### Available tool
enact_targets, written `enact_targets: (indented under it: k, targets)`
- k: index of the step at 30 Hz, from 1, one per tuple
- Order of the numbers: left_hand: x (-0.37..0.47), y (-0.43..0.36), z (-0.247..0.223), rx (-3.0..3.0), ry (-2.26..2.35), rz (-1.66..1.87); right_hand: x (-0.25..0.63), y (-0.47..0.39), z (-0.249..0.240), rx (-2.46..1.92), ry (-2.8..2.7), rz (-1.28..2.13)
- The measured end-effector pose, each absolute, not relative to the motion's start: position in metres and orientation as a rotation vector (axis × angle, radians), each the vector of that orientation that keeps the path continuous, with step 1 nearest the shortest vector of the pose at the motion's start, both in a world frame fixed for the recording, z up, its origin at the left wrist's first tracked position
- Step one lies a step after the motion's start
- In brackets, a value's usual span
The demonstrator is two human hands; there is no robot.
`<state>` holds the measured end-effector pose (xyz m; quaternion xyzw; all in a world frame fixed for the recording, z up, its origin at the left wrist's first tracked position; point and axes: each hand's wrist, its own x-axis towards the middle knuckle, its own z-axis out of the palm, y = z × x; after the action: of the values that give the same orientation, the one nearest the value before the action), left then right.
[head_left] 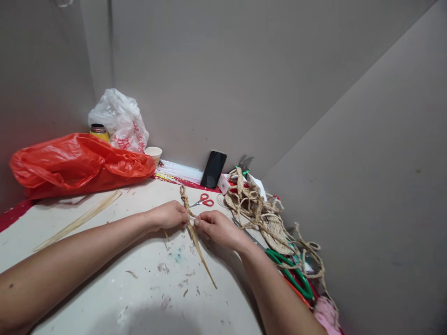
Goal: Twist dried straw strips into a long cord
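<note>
A short braided cord of dry straw-like fibre [185, 199] stands up between my hands, with a loose flat strand [199, 251] trailing down toward me over the table. My left hand [171, 215] pinches the cord from the left, fingertips closed on it. From the right, my right hand [216, 226] is closed at thumb and forefinger on a thin strand coming off the cord. Just beyond my hands lie small scissors with red handles [206, 200]. The tips of some fingers are hidden behind the cord and each other.
A heap of braided straw cord [268, 218] and large green-handled scissors [291, 274] lie along the right. A phone [213, 169] leans on the back wall. At left are a red plastic bag [77, 163], a paper cup [154, 153] and long straw strips [82, 218].
</note>
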<state>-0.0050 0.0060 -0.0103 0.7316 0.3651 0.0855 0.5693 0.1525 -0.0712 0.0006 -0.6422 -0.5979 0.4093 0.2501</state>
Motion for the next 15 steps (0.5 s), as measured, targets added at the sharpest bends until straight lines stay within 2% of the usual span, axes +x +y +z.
enact_targets:
  k: [6, 12, 15]
  targets:
    - [-0.005, 0.003, -0.008, 1.596, 0.805, 0.233, 0.137, -0.079, 0.005, -1.81, -1.721, 1.135]
    - [-0.004, 0.0, -0.011, 1.485, 0.827, 0.234, 0.116, -0.092, 0.007, -1.99, -2.084, 0.573]
    - [-0.003, -0.002, -0.011, 1.483, 0.832, 0.275, 0.114, -0.099, 0.013, -2.024, -2.206, 0.431]
